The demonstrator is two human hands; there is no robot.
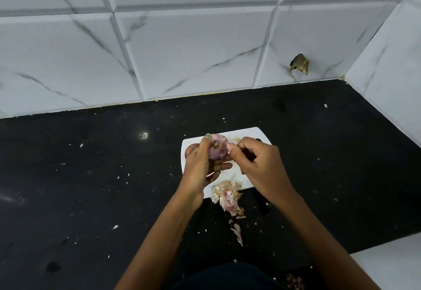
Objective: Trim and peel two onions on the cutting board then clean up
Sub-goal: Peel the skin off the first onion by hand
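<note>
You're in a home kitchen, at a corner of the worktop. Black stone counter (91, 176) meets white marble-look wall tiles (193, 50) at back & right side. Small white cutting board (248, 133) sits on it w/ a purple onion (217, 151) held over it, a pile of onion skins (227, 195) at the board's near edge, and scraps scattered all over the counter.

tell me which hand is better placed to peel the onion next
Right. The left hand already grips the onion above the cutting board, while the right hand has its curled fingertips at the onion's edge.
</note>
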